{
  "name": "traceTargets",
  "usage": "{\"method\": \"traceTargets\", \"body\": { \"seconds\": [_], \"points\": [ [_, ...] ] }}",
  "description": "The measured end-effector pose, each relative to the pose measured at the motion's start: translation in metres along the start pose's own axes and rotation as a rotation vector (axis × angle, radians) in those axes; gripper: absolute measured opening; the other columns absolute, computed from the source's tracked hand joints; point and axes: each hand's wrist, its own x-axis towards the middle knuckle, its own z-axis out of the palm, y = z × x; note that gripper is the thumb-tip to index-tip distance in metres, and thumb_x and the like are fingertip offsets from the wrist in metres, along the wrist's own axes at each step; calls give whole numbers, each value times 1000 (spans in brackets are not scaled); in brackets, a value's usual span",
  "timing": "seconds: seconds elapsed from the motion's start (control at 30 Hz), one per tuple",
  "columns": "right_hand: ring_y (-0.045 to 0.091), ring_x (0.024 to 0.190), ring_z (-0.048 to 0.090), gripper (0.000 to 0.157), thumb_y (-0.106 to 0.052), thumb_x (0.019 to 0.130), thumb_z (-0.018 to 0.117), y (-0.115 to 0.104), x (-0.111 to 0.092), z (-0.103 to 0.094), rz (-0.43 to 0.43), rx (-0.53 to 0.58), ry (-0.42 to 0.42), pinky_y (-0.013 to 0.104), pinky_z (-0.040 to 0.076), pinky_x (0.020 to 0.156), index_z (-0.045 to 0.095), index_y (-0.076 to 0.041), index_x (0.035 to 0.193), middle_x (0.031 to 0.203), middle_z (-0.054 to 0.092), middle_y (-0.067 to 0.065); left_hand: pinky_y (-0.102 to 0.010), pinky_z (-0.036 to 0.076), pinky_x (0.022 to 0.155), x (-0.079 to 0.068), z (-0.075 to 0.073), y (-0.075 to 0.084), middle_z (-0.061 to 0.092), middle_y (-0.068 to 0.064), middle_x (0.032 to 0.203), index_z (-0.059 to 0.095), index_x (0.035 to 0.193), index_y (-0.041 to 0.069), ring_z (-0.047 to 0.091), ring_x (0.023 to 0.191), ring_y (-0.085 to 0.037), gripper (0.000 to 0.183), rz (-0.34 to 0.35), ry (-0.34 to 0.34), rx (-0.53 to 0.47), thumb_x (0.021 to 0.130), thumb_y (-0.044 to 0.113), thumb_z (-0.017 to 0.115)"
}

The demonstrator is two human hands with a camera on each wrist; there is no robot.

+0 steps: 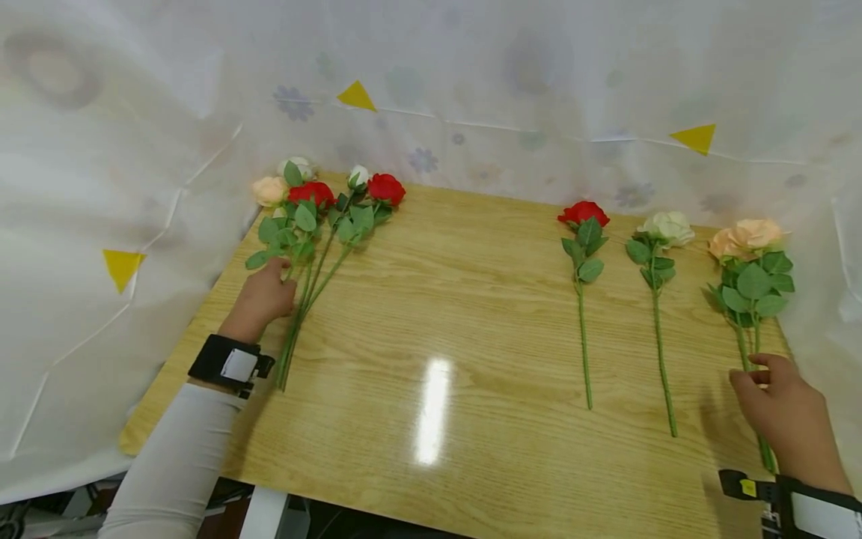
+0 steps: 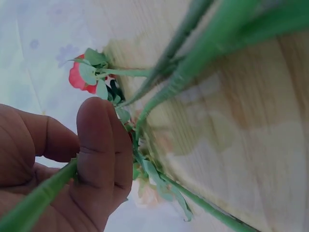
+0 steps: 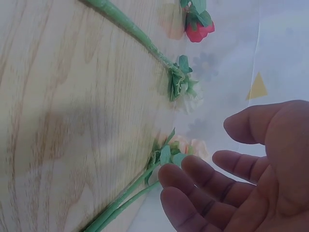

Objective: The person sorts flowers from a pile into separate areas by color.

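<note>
On the left of the table lies a bunch of artificial roses with red rose heads (image 1: 386, 189), a peach rose (image 1: 270, 192) and white ones, their stems (image 1: 291, 346) converging toward the near side. My left hand (image 1: 266, 293) is at this bunch; its curled fingers grip a green rose stem (image 2: 41, 200) in the left wrist view. Which bloom that stem carries I cannot tell. My right hand (image 1: 788, 408) hovers over the stems of the peach roses (image 1: 749, 238) at the right edge. Its fingers (image 3: 193, 191) are loosely bent and hold nothing.
A single red rose (image 1: 583, 215) and a white rose (image 1: 667, 229) lie apart, right of the middle of the wooden table (image 1: 471, 322). A pale patterned sheet (image 1: 485, 90) with yellow pennants (image 1: 697, 139) hangs behind and beside the table.
</note>
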Motion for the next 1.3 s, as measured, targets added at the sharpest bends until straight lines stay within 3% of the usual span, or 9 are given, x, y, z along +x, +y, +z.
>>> {"method": "traceTargets", "body": {
  "seconds": [0.17,0.33,0.43,0.6,0.7,0.8,0.9,1.1,1.3],
  "points": [
    [45,80,56,68,-36,98,38,-3,-1,0,9,0,-2,43,46,50,22,15,139,118,43,42,-37,39,50,-5,-2,0,61,-20,76,43,134,-3,50,56,-26,43,48,81,204,95,15,39],
    [45,80,56,67,-36,98,37,-4,-1,1,-4,-2,-10,42,46,51,24,15,138,117,44,42,-51,48,65,-9,-6,1,62,-31,101,57,119,-7,57,80,-41,35,75,133,292,88,7,46],
    [45,81,55,67,-37,98,37,-3,-1,1,-14,-2,-18,43,46,52,24,16,138,117,43,42,-55,48,73,-9,-8,1,59,-34,109,55,120,-10,56,89,-45,37,85,128,289,86,4,48],
    [46,82,55,69,-38,98,37,-1,-1,1,-33,-2,-25,43,46,52,23,16,138,118,43,42,-54,47,73,-8,-12,0,51,-37,120,37,135,-12,53,97,-47,53,79,61,276,85,2,45],
    [46,83,55,69,-39,98,36,0,-1,1,-39,0,-28,43,46,52,23,16,138,118,43,42,-53,47,73,-8,-15,-1,53,-37,118,33,138,-12,53,97,-46,57,82,35,265,86,5,47],
    [47,84,54,70,-40,98,36,-1,-1,1,-42,6,-29,44,46,53,23,15,139,119,42,42,-46,46,63,-8,-18,-1,61,-31,97,33,138,-10,56,79,-37,58,98,54,231,86,9,50],
    [49,87,53,69,-40,98,36,-4,-1,2,-53,8,-14,46,46,54,25,15,138,119,43,42,-38,39,54,-10,-21,4,58,-19,82,32,139,-7,50,62,-27,59,123,87,173,87,11,51],
    [51,97,50,68,-42,98,37,-18,1,5,-99,54,-24,49,47,58,28,12,139,121,45,40,-37,43,57,-6,-21,25,51,-15,99,26,145,5,53,68,-25,61,162,64,-30,90,12,50],
    [48,100,50,66,-44,98,35,-56,3,18,-200,126,-46,49,48,60,30,6,141,123,46,36,-37,52,62,5,-4,52,45,-12,102,29,143,13,53,78,-26,58,209,48,-295,89,8,51]
  ]
}}
